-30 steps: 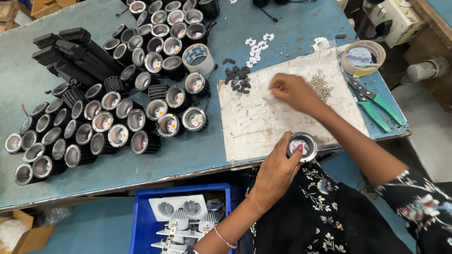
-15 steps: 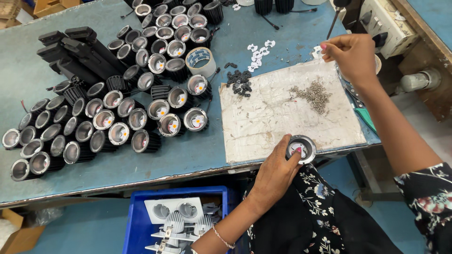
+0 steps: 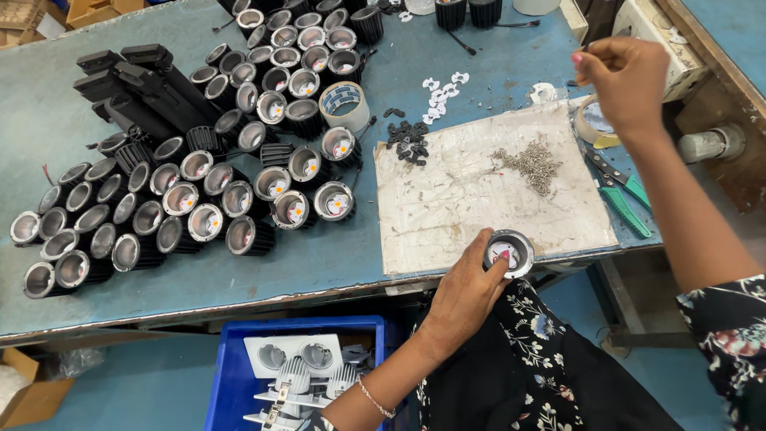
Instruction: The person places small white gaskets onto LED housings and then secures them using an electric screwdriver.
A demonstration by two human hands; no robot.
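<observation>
Close to the person, a blue crate (image 3: 231,375) sits under the table and has white and silver light parts in it. Just above it, the left hand (image 3: 463,295) holds a small round lamp (image 3: 509,253) at the near edge of the table (image 3: 335,263). The fingers wrap around its side, and its shiny face points up.

The lamp sits over the corner of a worn white sheet (image 3: 471,199). On the sheet is a little pile of screws (image 3: 531,164). Green pliers (image 3: 622,191) lie by the sheet's right side.

To the left, many round black lamps (image 3: 191,191) stand in rows. A roll of tape (image 3: 345,105) sits among them.

Farther back, the right hand (image 3: 626,84) is up in the air over another tape roll (image 3: 592,124). Its fingers are pinched together, but I cannot tell what they hold.
</observation>
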